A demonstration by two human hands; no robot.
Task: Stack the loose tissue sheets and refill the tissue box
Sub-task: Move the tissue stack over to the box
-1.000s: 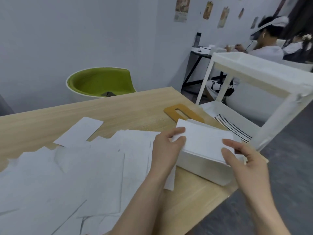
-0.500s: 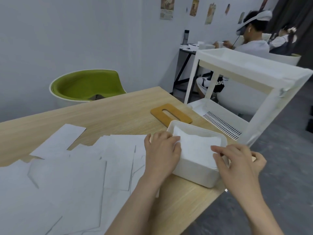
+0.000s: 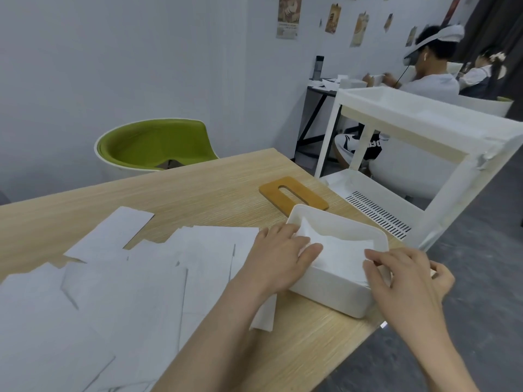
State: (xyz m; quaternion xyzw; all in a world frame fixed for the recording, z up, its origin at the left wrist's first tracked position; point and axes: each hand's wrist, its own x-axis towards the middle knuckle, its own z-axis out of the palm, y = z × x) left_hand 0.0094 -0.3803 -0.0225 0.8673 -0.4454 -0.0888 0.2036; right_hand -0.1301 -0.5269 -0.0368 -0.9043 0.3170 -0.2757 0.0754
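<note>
1. Two bare hands worked at a white tissue box (image 3: 334,290) sitting w/ its lid off near the right edge of a light wood table (image 3: 198,188).
2. Writing: posters (image 3: 288,17) on the far wall carried print — too small & blurred to read. Dark clothing (image 3: 373,145) under the far desk showed white letters, only partly visible, not legible. No brand could be made out on the box.
3. Box contents: a stack of white tissue sheets (image 3: 336,247) lay inside, top sheet creased, its near-right edge riding up over the box rim.
4. Left hand (image 3: 283,258) rested on the box's left rim, fingers roughly straight, tips pressing down on the stack's left side.
5. Right hand (image 3: 407,275) was at the box's right rim, fingers bent, tips on the tissue edge there — whether it pinched the sheet or just pressed it, can't tell.
6. Loose tissue sheets (image 3: 113,278) covered the table left of the box, overlapping, unstacked; one ran under the left forearm.
7. Box lid (image 3: 294,195) — tan wood w/ an oval slot — lay flat on the table just behind the box, apart from it.
8. White cart (image 3: 424,123) stood right of the table; its top tray looked bare, lower tray had a slotted floor.
9. Green-lined tub chair (image 3: 155,145) sat beyond the table; a person in a headset (image 3: 430,69) sat at the far desk.
</note>
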